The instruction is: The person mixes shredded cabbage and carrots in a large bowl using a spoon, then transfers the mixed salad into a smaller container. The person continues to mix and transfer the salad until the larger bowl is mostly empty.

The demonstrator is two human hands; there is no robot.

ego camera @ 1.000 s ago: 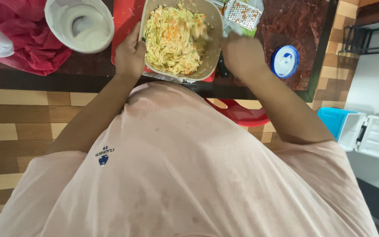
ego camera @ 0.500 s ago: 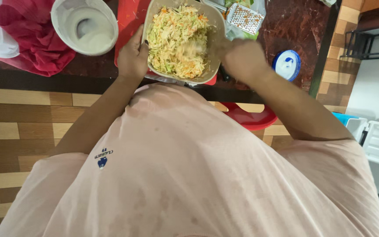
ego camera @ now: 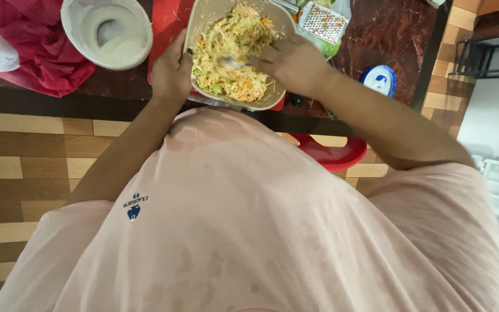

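Head view, looking straight down over the person's chest to a dark stone counter [ego camera: 394, 34].

Right hand [ego camera: 293, 60]: curled shut around a small utensil, most likely a spoon [ego camera: 230, 61], blurred. Its working end lies in the shredded salad [ego camera: 232, 58], pointing left from the fist, so the long axis runs roughly left to right across the bowl. Hand sits over the bowl's right rim; it is the hand nearer the food.

Left hand [ego camera: 171, 72]: fingers wrapped on the left wall of the bowl [ego camera: 200, 23], thumb at the rim, gripping it steady.

Bowl: beige, deep, set on a red board [ego camera: 166, 23] at the counter's near edge, directly ahead of the person, between the two hands. Contents: pale shredded cabbage with orange and green flecks, heaped mostly toward the near and right side.

Outward from there:
- White bucket [ego camera: 108, 32] to the left, well apart from the bowl; holds a white residue or liquid, cannot tell which.
- Red cloth [ego camera: 30, 52] beside the bucket.
- Metal grater [ego camera: 323, 22] just beyond the right hand.
- Small blue and white lid [ego camera: 378, 80] to the right, lying flat.
- Red plate [ego camera: 330, 155] below the counter edge.
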